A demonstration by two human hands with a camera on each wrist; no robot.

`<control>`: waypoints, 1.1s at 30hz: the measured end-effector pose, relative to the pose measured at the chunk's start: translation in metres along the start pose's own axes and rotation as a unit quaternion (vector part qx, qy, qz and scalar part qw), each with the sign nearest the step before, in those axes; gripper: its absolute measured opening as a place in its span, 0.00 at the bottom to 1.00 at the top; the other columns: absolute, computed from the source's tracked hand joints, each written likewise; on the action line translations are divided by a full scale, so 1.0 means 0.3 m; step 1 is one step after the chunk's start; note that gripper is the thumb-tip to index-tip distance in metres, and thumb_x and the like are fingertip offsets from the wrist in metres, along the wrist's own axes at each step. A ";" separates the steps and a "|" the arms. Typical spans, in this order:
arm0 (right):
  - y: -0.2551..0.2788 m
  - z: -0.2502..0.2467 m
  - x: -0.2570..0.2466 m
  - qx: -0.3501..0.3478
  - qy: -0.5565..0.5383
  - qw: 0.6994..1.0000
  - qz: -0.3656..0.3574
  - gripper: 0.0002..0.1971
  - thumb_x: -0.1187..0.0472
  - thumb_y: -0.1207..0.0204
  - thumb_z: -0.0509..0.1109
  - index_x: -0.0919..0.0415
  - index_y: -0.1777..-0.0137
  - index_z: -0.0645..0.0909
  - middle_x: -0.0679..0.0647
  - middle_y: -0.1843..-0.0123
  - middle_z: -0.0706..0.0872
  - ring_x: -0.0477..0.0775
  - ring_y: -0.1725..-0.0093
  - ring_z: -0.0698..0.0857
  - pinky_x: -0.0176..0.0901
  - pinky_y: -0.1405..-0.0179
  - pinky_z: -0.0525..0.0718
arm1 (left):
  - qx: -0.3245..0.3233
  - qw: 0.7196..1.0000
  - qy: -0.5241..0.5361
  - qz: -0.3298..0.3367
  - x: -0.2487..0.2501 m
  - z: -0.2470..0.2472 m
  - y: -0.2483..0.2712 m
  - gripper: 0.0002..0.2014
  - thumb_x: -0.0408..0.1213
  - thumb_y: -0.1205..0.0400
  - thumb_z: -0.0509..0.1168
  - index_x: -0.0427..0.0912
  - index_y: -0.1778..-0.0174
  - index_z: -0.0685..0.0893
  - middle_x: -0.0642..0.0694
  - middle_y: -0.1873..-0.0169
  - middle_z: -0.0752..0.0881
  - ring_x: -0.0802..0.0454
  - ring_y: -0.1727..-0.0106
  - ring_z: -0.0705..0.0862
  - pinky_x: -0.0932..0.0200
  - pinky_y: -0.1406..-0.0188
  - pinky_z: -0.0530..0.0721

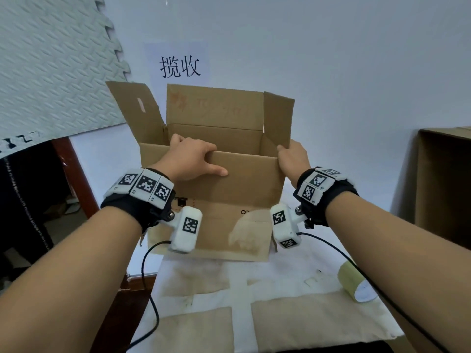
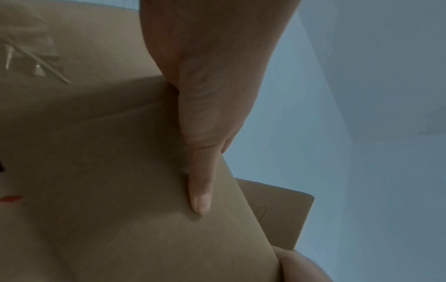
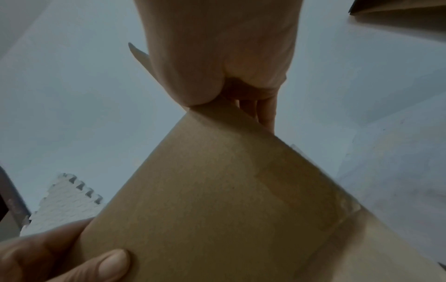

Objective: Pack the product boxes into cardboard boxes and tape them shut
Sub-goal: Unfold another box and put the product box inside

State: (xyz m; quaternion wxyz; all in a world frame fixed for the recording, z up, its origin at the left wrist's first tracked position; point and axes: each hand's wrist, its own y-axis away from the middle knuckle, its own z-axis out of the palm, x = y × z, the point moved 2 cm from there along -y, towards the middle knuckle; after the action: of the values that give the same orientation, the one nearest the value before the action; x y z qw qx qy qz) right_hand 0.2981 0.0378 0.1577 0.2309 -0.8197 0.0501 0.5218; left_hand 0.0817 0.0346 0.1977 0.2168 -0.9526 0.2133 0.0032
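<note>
The open cardboard box stands at the centre of the head view on the paper-covered table, its flaps up and what shows of its inside empty; no product boxes are in view. The left hand grips the top edge of the near flap, fingers curled over inside and thumb flat on the outer face. The right hand pinches the near right corner, fingers wrapped round it. The box looks light and stiff in its walls, but the flaps will likely bend at the creases, so it is best held at the walls or corners. A roll of tape lies at lower right, another cardboard box at the right edge, and a foam mat at upper left.
</note>
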 end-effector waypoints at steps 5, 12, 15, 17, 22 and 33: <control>0.003 -0.053 0.006 -0.001 0.061 0.998 0.004 0.14 0.64 0.19 0.53 0.65 0.40 0.77 0.63 0.40 0.82 0.66 0.42 0.80 0.54 0.40 0.78 | -0.043 0.998 0.034 -0.022 0.035 0.054 -0.001 0.23 0.69 0.28 0.64 0.50 0.59 0.79 0.54 0.67 0.80 0.50 0.56 0.75 0.51 0.45 0.63; 0.001 -0.136 0.041 -0.008 0.097 0.995 0.003 0.18 0.67 0.21 0.51 0.59 0.35 0.76 0.61 0.37 0.81 0.65 0.40 0.80 0.50 0.41 0.77 | -0.069 0.996 0.056 0.003 0.104 0.094 -0.072 0.29 0.68 0.27 0.64 0.48 0.43 0.82 0.48 0.50 0.86 0.45 0.42 0.79 0.52 0.41 0.63; 0.002 -0.121 0.039 -0.019 0.104 0.994 -0.024 0.23 0.67 0.21 0.50 0.53 0.29 0.72 0.60 0.36 0.81 0.64 0.40 0.80 0.47 0.46 0.75 | -0.090 0.993 0.080 -0.007 0.087 0.106 -0.091 0.31 0.65 0.26 0.65 0.45 0.35 0.80 0.45 0.42 0.85 0.44 0.37 0.77 0.52 0.36 0.63; -0.002 -0.103 0.036 -0.027 0.105 0.993 -0.043 0.26 0.68 0.22 0.49 0.49 0.27 0.71 0.59 0.36 0.81 0.64 0.41 0.79 0.46 0.47 0.74 | -0.096 0.991 0.097 -0.010 0.070 0.125 -0.097 0.30 0.64 0.26 0.66 0.44 0.38 0.82 0.46 0.45 0.86 0.46 0.40 0.79 0.52 0.38 0.63; -0.040 -0.087 0.047 -0.031 0.122 0.991 -0.046 0.30 0.70 0.22 0.50 0.46 0.22 0.66 0.60 0.33 0.80 0.66 0.38 0.79 0.50 0.40 0.76 | -0.118 0.985 0.123 -0.011 0.050 0.168 -0.132 0.25 0.67 0.28 0.65 0.46 0.53 0.82 0.49 0.57 0.87 0.49 0.51 0.81 0.51 0.44 0.64; -0.052 -0.028 0.237 -0.099 0.199 0.974 -0.038 0.35 0.73 0.22 0.53 0.49 0.17 0.53 0.53 0.19 0.64 0.60 0.27 0.71 0.45 0.31 0.68 | -0.164 0.980 0.109 -0.013 0.095 0.424 -0.162 0.19 0.66 0.27 0.65 0.55 0.66 0.73 0.58 0.67 0.79 0.53 0.52 0.78 0.47 0.37 0.64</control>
State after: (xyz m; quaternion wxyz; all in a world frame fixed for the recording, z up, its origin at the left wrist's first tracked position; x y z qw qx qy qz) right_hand 0.3421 0.0592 0.1032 0.1534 -0.9273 0.0121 0.3414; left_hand 0.1385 0.1154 0.0997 0.0326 -0.9725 0.2201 -0.0686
